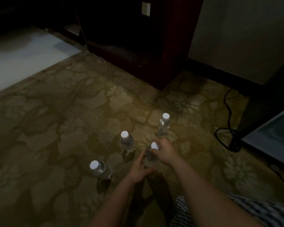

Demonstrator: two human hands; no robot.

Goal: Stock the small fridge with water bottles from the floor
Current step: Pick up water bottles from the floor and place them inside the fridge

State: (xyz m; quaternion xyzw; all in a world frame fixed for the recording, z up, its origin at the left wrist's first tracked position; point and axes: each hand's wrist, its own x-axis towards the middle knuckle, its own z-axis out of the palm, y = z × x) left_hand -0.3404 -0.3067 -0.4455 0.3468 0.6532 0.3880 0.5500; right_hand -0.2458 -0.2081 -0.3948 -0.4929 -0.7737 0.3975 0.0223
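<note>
1. Beige patterned carpet (56, 128) carries four clear plastic water bottles with white caps, all upright and capped. Their contents look clear; fill levels cannot be read in the dim light.
2. Held bottle (150, 158): it stands near the centre of the group. The left hand (140, 169) wraps its lower body, fingers curled round it. The right hand (164, 152) grips its top, fingertips closed about the white cap. Its base is hidden, so contact with the carpet cannot be told.
3. Far bottle (163, 126): free-standing just beyond the right hand, label visible, untouched.
4. Middle bottle (127, 143): free-standing just left of the held bottle, apart from it.
5. Near-left bottle (100, 169): free-standing, well left of the left hand.
6. Black power cable (228, 112) loops over the carpet to the right, beside a pale box-like panel (272, 136) at the frame edge; its contents are not legible.
7. Dark red wooden cabinet (154, 46) stands behind the bottles.
</note>
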